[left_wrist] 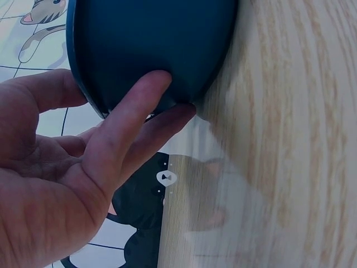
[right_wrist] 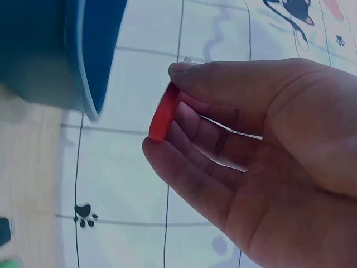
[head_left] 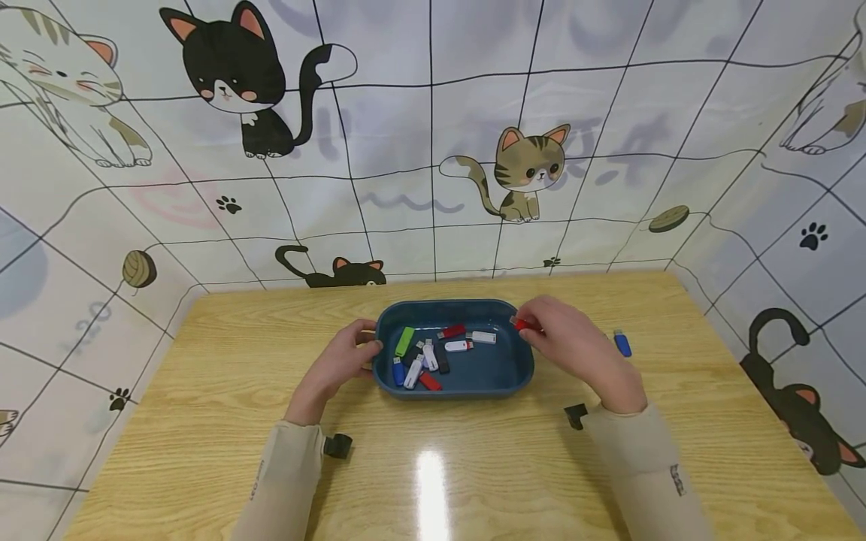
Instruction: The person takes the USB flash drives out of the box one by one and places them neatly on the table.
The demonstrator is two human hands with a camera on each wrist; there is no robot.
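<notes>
Right hand (head_left: pixel 564 334): pinches a red USB stick (head_left: pixel 523 324)
Left hand (head_left: pixel 343 353): grips the left end of the tray (head_left: pixel 490 372)
Red USB stick: near the tray's far right rim, seemingly being added; next calls for loosening over the tray

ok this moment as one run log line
left hand: holds dark-blue oblong tray | right hand: pinches slim red USB stick near tray | slim blue USB stick: on wooden table, right of tray
</notes>
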